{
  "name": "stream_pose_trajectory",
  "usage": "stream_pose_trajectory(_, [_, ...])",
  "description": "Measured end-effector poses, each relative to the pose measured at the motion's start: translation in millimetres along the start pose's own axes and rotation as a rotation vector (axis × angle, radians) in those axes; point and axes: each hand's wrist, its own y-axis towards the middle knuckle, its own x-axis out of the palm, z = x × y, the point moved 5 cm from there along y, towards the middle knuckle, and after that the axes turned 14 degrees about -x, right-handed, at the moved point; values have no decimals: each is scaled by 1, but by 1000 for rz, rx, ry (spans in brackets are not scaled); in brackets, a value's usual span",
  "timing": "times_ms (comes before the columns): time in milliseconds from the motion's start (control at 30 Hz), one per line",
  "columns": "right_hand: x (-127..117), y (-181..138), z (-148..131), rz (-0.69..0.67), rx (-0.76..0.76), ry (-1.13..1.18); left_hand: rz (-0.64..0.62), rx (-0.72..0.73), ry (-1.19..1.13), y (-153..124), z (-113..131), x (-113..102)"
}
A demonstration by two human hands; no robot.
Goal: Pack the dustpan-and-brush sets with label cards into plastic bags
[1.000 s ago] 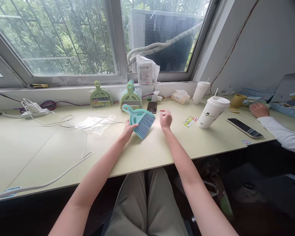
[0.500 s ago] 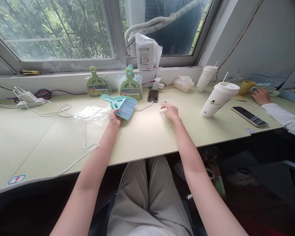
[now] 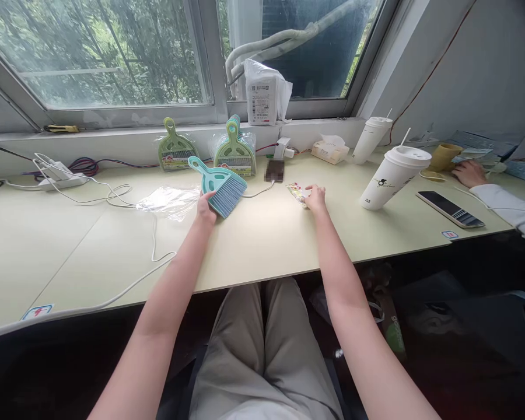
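A co-worker's sleeve (image 3: 507,207) was cut off at the right edge. Two packaged brush sets (image 3: 234,153) leaned on the sill beyond the grip; two lidded cups (image 3: 390,178) stood to its right. The left hand (image 3: 206,209) pinched one teal brush (image 3: 221,186) by its bristles, handle pointing up-left. The right hand (image 3: 315,198) pressed fingertips onto a small card (image 3: 296,191), half hidden.
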Motion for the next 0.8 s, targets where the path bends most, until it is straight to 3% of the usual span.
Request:
stream_pose_trajectory(100, [-5,1,0,139,115,252,-4,15,-10,-1,0,1])
stream_pose_trajectory(167, [-6,2,-13,154,72,504,16,35,7,-1,0,1])
stream_pose_trajectory(267, [-4,-4,-51,8,-125,903,30,31,66,-2,-3,3])
stream_pose_trajectory(367, [3,-24,-89,-269,-248,1065,-40,0,174,-6,-11,11])
stream_pose_trajectory(467, [22,-48,-113,-590,-300,978,-162,-26,333,-13,-21,23])
stream_pose_trajectory(533, [36,-58,-119,-654,-350,838,-258,-34,420,-19,-26,30])
stream_pose_trajectory(667, [52,-60,-119,-531,-496,511,-379,-14,509,-28,-27,38])
stream_pose_trajectory(800, [49,-60,-123,-390,-666,263,-426,4,582,-31,-27,40])
